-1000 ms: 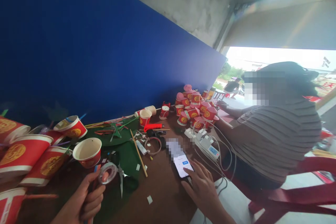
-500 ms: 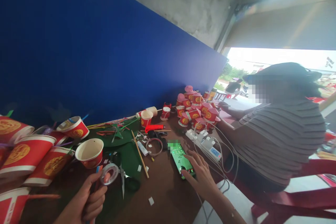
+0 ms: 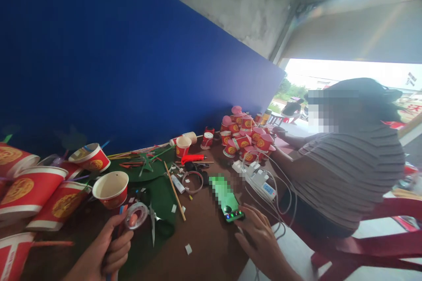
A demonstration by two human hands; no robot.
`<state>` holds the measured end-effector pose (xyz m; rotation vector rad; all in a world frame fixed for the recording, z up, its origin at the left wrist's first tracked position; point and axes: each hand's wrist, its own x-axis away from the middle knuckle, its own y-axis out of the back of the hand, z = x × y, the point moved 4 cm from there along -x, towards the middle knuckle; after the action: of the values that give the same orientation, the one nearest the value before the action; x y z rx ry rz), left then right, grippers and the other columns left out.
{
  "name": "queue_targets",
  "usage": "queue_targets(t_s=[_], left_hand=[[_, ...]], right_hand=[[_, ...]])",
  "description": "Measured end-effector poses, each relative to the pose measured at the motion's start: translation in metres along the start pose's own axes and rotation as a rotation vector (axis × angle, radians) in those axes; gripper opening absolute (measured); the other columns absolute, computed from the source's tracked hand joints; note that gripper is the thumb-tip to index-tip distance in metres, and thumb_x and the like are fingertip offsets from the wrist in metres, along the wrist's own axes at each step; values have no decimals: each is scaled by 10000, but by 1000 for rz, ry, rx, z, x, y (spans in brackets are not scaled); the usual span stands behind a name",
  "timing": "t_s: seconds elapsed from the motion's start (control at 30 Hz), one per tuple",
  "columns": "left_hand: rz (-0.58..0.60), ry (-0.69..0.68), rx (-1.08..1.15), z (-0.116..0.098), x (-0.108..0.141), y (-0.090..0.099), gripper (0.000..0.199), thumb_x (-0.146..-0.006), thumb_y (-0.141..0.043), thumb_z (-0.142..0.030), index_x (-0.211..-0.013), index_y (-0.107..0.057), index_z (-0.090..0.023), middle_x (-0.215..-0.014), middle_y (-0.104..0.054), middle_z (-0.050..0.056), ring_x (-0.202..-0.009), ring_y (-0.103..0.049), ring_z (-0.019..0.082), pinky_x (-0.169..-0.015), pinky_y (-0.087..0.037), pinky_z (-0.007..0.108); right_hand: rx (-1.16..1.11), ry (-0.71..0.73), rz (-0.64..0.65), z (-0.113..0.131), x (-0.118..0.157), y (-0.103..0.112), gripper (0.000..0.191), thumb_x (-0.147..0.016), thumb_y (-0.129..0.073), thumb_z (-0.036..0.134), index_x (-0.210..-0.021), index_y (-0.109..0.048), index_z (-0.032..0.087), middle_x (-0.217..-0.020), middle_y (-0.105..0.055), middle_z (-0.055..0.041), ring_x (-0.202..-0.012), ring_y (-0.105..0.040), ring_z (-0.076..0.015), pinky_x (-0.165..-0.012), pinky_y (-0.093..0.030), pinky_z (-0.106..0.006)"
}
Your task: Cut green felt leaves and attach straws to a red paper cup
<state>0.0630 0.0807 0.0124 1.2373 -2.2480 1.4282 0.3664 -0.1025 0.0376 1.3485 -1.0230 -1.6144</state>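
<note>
My left hand [image 3: 114, 243] is closed around a thin stick with a blue and orange end, and a roll of clear tape [image 3: 136, 216] sits at its fingertips. My right hand [image 3: 257, 235] has its fingers apart and holds nothing; its fingertips are beside the lower end of a lit phone [image 3: 227, 199] lying on the brown table [image 3: 207, 250]. Between the hands lie scissors [image 3: 153, 226], a wooden stick [image 3: 174, 191] and a small white paper piece [image 3: 188, 249]. An upright paper cup [image 3: 110, 189] stands just beyond my left hand.
Red cups [image 3: 33, 189] crowd the left side. Pink-topped cups [image 3: 244, 140] are piled at the back, near a white power strip [image 3: 260, 184] with looping cables. A person in a striped top [image 3: 349, 175] sits at the right, arms on the table. A blue board [image 3: 132, 61] stands behind.
My right hand has drawn back from over the phone's screen to its lower edge, and the screen's display has changed. My left hand keeps its hold.
</note>
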Motion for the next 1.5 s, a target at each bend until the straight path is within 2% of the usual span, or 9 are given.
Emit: queue_targets(t_s=[0.27,0.37,0.47,0.63,0.83,1.03,1.27,1.5], left_hand=[[-45,-66,-47,-3,14,-14,289,-462,-729,-297,-617,-509,-190,-446,-75,-141,-396,13,-1,-331,-37,114],[-35,-83,-48,-2,13,-13,281,-510,-716,-325,-641,-506,-192,-458,-83,-136,-399,-3,8,-335,-60,117],[-15,-35,-41,0,7,-7,319,-497,-732,-357,-631,-492,-195,-441,-76,-140,-386,1,7,-323,-55,125],[-9,-44,-46,-1,5,-6,313,-522,-726,-366,-634,-489,-195,-442,-75,-140,-373,-8,7,-320,-55,119],[-13,-56,-41,-1,8,-8,311,-500,-741,-337,-635,-504,-187,-453,-82,-139,-377,-20,6,-321,-70,123],[-4,-22,-26,2,-2,5,320,-512,-739,-362,-630,-494,-193,-433,-68,-140,-361,-9,7,-304,-62,125],[-13,-18,-17,0,3,-4,359,-438,-774,-344,-621,-509,-187,-413,-105,-143,-363,-21,-3,-313,-48,125],[-26,-15,-40,1,2,1,310,-506,-739,-327,-625,-487,-192,-417,-101,-142,-346,-34,-2,-316,-58,120]], right_hand=[[-2,-65,35,4,-24,-8,321,-789,-529,446,-1067,-613,310,-1280,-485,-60,-1201,-400,-289,-932,-372,-460],[-15,-81,47,8,-29,-6,322,-776,-540,449,-1050,-620,299,-1286,-479,-62,-1215,-379,-292,-940,-362,-460],[-37,-87,45,8,-31,-4,328,-786,-526,446,-1063,-609,290,-1276,-487,-64,-1207,-391,-282,-944,-364,-449],[-49,-108,9,-1,-37,-2,359,-815,-483,436,-1134,-553,285,-1274,-486,-61,-1191,-412,-265,-945,-369,-438],[-33,-144,51,-10,-44,-4,379,-808,-483,452,-1144,-539,285,-1262,-487,-62,-1200,-392,-267,-943,-363,-443],[-47,-107,116,-2,-50,-3,389,-804,-485,471,-1134,-558,279,-1281,-466,-72,-1221,-364,-270,-969,-339,-443],[-85,-61,164,13,-56,-2,345,-789,-514,465,-1078,-601,297,-1325,-431,-57,-1238,-342,-279,-967,-335,-456],[-44,-43,193,13,-71,-10,396,-797,-476,522,-1111,-580,305,-1330,-424,-60,-1236,-347,-282,-974,-318,-467]])
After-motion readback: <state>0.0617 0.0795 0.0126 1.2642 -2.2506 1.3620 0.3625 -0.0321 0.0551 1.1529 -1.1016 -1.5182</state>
